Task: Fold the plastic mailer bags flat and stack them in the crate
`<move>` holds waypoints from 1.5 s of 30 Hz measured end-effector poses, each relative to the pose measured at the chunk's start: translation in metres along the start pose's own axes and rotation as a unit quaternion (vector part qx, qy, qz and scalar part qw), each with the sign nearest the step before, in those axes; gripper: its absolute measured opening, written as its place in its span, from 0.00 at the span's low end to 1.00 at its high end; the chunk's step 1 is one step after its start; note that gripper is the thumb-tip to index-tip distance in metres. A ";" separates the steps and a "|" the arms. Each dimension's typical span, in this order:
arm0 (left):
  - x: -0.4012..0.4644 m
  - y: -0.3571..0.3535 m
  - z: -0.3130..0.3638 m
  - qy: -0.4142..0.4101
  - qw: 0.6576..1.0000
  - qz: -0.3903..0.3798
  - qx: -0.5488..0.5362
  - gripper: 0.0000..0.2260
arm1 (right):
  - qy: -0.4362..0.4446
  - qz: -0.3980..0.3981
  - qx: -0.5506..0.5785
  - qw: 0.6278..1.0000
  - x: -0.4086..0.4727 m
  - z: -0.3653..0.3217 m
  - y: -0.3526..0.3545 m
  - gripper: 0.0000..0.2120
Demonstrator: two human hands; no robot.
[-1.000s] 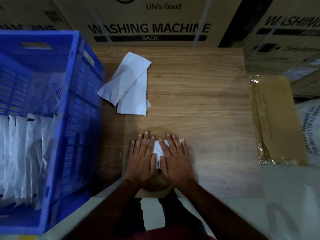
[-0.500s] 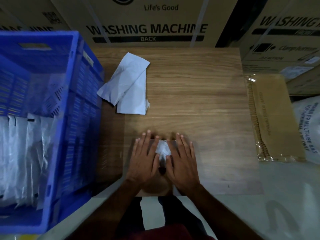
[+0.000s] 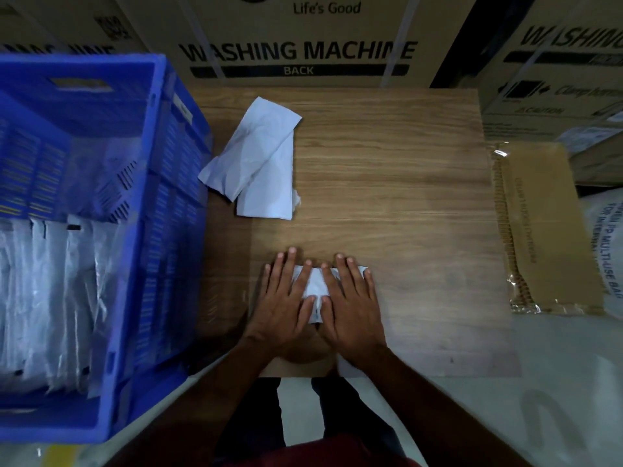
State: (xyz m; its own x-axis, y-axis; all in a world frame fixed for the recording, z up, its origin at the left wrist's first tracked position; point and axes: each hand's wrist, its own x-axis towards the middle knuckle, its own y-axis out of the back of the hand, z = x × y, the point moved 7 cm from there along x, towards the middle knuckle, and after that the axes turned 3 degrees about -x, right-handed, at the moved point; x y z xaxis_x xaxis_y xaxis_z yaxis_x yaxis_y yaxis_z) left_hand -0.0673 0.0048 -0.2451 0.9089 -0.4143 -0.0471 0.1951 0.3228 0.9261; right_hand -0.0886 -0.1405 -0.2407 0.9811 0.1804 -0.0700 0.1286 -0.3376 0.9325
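White mailer under your palms: the folded mailer bag [image 3: 314,287] lies on the wooden table [image 3: 397,203] near its front edge, showing only in the gap between your two hands and at a corner past your right fingers.
Left hand: your left hand [image 3: 286,299] lies flat on the bag's left part, fingers straight and spread, pressing down rather than gripping.
Right hand: your right hand [image 3: 350,303] lies flat on the bag's right part in the same way, fingers straight and pointing away from you, nothing pinched.
Thumbs: both thumbs meet near the bag's near edge.
Other mailers on the table: two folded bags [image 3: 258,160] lie overlapping at the table's far left, just beside the crate wall.
Crate: the blue crate [image 3: 148,203] stands at your left, touching the table's edge, with a row of pale bags [image 3: 50,298] standing upright inside it.
Right of the table: a brown packet in clear wrap [image 3: 542,227] lies flat.
Behind: cardboard boxes [image 3: 300,45] printed WASHING MACHINE stand against the far edge.
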 end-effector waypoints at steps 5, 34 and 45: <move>-0.022 0.003 0.004 -0.153 0.988 -0.036 0.007 0.35 | 0.077 -0.023 0.050 0.995 -0.028 0.016 0.020 0.38; -0.002 0.002 -0.004 0.040 0.998 0.008 -0.046 0.28 | 0.051 -0.012 -0.003 0.999 0.011 -0.012 0.014 0.37; -0.006 0.001 0.000 0.044 0.999 0.004 -0.018 0.29 | 0.061 0.015 -0.008 0.998 0.011 -0.005 0.004 0.34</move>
State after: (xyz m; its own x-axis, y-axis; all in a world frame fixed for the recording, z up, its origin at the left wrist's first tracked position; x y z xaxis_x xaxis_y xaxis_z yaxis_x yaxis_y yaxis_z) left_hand -0.0721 0.0078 -0.2436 0.9393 -0.3352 -0.0738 0.1989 0.3562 0.9130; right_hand -0.0784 -0.1352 -0.2354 0.9593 0.2825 0.0000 0.0973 -0.3305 0.9388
